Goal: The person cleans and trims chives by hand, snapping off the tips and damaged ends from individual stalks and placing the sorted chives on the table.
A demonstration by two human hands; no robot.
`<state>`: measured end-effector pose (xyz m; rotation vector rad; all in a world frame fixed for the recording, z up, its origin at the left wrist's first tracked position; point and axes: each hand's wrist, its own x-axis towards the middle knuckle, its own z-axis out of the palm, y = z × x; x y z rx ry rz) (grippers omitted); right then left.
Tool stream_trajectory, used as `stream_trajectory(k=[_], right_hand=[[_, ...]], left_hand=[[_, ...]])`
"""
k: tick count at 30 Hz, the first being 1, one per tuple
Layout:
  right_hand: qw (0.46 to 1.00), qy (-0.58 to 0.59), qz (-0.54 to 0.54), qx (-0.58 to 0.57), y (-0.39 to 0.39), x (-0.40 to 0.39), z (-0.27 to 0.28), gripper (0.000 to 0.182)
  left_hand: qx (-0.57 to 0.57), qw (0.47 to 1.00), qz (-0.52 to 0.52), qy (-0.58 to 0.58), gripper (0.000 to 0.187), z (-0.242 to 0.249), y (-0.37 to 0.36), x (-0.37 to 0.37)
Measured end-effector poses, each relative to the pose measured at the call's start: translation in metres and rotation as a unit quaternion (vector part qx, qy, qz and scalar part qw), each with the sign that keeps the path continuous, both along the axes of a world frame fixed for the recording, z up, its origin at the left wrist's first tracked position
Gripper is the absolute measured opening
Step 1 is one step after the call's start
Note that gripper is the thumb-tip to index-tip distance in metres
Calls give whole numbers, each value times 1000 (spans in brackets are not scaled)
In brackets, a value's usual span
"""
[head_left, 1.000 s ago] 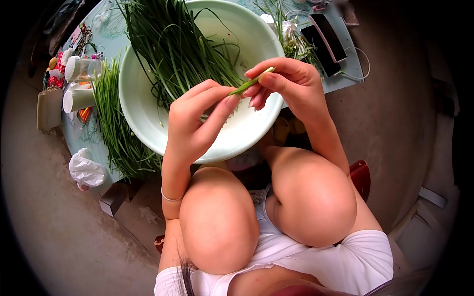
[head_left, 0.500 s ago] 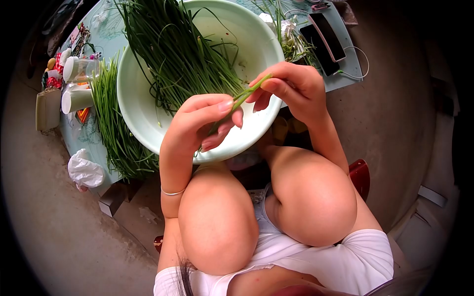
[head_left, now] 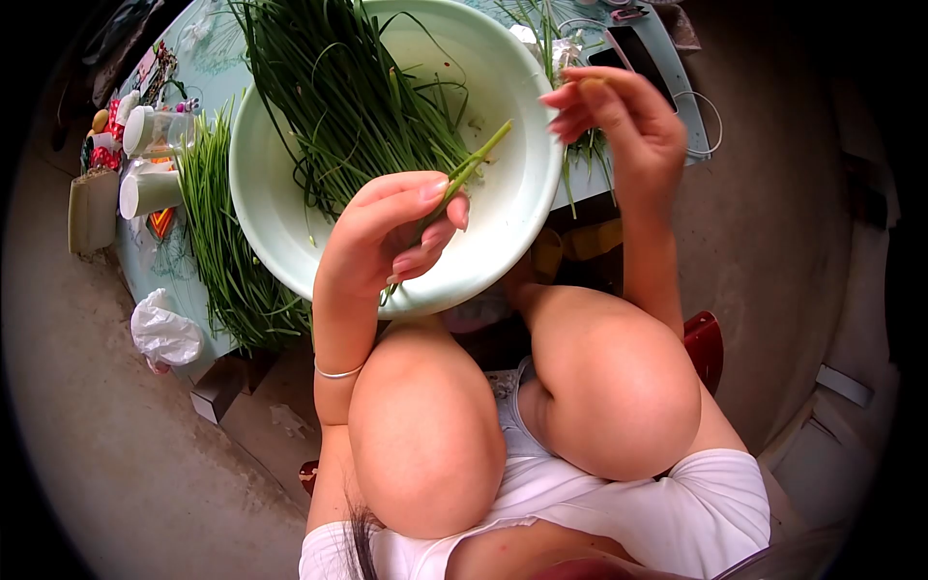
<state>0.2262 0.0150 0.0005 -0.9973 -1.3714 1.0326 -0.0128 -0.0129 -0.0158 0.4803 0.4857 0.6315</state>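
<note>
Green chives in a pale mint-green basin, white bag.

Smooth, glossy plastic basin, matt concrete floor (rough), crinkled white plastic bag.

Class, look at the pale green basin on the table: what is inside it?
Inside the basin lies a heap of long green chives, with a few scraps on its bare floor. The left hand, holding one stalk, covers part of the floor, so that patch cannot be seen.
</note>
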Motion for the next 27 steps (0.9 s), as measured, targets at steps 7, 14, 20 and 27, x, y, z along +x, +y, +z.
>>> stream_trajectory(k=[7,14,20,27], right_hand=[[910,-352,-183,122,19,41,-14,47],[978,-44,161,-129,5,2,8,37],[933,79,257,-239,6,-12,14,30],[920,161,241,-264,0,-15,10,26]], left_hand=[[20,998,8,61,32,1,-1,4],[12,995,-4,95,32,1,0,6],[34,994,-16,103,33,1,1,5],[36,993,-23,106,33,1,1,4]])
